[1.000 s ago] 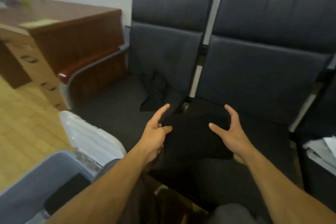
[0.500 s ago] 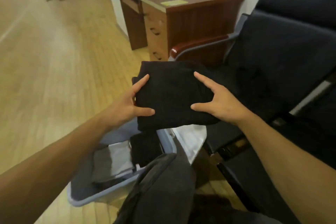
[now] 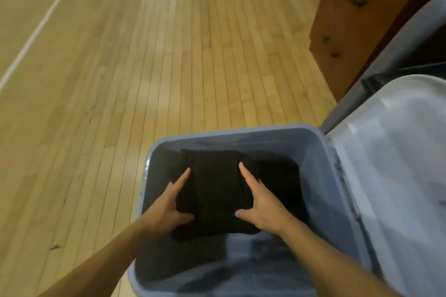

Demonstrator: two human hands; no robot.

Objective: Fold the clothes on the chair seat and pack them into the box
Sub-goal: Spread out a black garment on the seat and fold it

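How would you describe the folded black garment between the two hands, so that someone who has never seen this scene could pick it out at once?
Start at the blue-grey plastic box on the wooden floor, its pale lid open to the right. Inside, the folded black garment lies between the left hand and right hand. Unlike the other dark clothing beside it, both hands flank it.

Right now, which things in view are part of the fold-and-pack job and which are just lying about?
Part of the job:
- folded black garment, inside the box
- blue-grey box
- left hand and right hand, one on each side of the garment, fingers straight
- second dark garment, beside it in the box

Just lying about:
- box lid, open at the right
- wooden desk
- wood floor
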